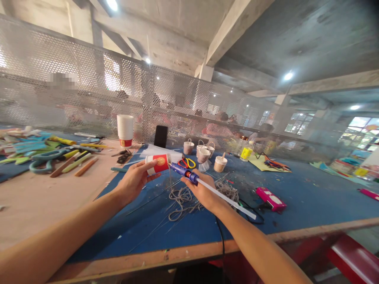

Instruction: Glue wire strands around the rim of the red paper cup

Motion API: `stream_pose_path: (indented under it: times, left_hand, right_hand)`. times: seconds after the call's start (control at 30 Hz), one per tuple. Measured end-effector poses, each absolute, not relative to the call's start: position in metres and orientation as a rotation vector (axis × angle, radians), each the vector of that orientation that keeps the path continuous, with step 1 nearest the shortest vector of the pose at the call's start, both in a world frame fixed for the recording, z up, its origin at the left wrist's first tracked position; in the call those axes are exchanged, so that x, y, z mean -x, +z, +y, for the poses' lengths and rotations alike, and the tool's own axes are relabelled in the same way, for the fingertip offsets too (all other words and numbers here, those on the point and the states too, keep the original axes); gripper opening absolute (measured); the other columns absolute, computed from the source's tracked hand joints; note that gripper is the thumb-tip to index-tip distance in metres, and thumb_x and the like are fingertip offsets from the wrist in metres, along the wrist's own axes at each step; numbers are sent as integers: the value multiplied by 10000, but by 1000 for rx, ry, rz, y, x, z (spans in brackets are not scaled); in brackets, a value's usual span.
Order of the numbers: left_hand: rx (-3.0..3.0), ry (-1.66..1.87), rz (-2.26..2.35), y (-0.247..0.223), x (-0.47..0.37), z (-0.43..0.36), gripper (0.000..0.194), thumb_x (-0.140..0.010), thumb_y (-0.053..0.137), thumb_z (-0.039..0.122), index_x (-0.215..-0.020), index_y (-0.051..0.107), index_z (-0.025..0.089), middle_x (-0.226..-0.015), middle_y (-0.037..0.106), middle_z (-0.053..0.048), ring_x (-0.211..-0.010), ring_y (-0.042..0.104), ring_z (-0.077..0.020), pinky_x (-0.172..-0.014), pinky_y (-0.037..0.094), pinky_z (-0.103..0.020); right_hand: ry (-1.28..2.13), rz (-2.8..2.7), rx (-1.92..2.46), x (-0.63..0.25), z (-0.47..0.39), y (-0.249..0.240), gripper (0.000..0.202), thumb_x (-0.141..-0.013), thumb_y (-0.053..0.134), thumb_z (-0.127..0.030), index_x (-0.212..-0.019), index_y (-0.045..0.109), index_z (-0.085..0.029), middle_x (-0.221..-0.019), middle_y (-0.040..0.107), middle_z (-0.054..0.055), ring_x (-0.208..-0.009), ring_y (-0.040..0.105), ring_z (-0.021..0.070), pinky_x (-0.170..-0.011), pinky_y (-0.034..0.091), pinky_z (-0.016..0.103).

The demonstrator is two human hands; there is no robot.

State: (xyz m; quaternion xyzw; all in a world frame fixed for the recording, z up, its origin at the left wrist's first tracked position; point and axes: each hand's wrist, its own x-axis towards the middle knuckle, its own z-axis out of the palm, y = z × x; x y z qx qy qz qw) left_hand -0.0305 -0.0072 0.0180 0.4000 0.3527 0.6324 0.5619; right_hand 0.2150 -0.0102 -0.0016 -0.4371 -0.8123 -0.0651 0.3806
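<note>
1. Cup of red-and-white paper [157, 163] is lying sideways in the gripping left hand [135, 176].
2. Right hand [201, 190] is holding a blue plastic glue gun [184, 172], pointing it leftward at the cup's right end.

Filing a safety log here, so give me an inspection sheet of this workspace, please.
Surface: blue tabletop, some small scraps; tan board at left.
Job's things: red-and-white paper cup, held sideways; purple plastic glue gun with long translucent glue stick, nozzle at the cup's end.
Clutter: tangled grey cord; magenta handheld device at right.
Hands: left hand holds the cup; right hand grips the glue gun.
Cables: thin black cable over the front edge.
Surroundings: grey perforated metal screen; people dimly visible through it.
</note>
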Motion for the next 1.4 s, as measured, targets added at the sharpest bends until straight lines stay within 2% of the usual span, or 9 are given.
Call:
stream_pose_path:
  times: [0.27,0.53,1.0,1.4]
  left_hand:
    - [-987,1470,838,12,32,-4,199,-797,834,267,-959,810,154,-1075,816,-115,-962,757,-237,-756,648,-289]
    - [-993,1449,840,14,31,-8,187,-799,828,268,-946,810,154,-1048,823,-115,-942,765,-230,-764,640,-279]
    - [-1058,1427,861,15,29,-10,280,-772,858,343,-972,815,152,-1050,818,-125,-952,749,-235,-772,624,-285]
    - [-1075,1440,886,17,28,-12,314,-730,883,359,-956,818,150,-1042,821,-132,-952,758,-250,-766,618,-289]
  right_hand:
    - [-147,-2046,1112,-215,-7,-4,376,-1010,534,-544,-854,625,-214,-700,706,23,-574,609,154,-559,371,245]
    - [-98,-2039,1147,-215,-9,-2,360,-1001,554,-537,-858,630,-216,-717,714,29,-589,617,158,-573,385,245]
    - [-163,-2033,1177,-215,-9,-1,360,-1008,554,-526,-877,643,-203,-717,726,39,-624,652,174,-575,354,251]
    - [-113,-2020,1168,-215,-9,1,341,-1001,568,-515,-875,651,-209,-757,739,50,-648,666,190,-599,402,259]
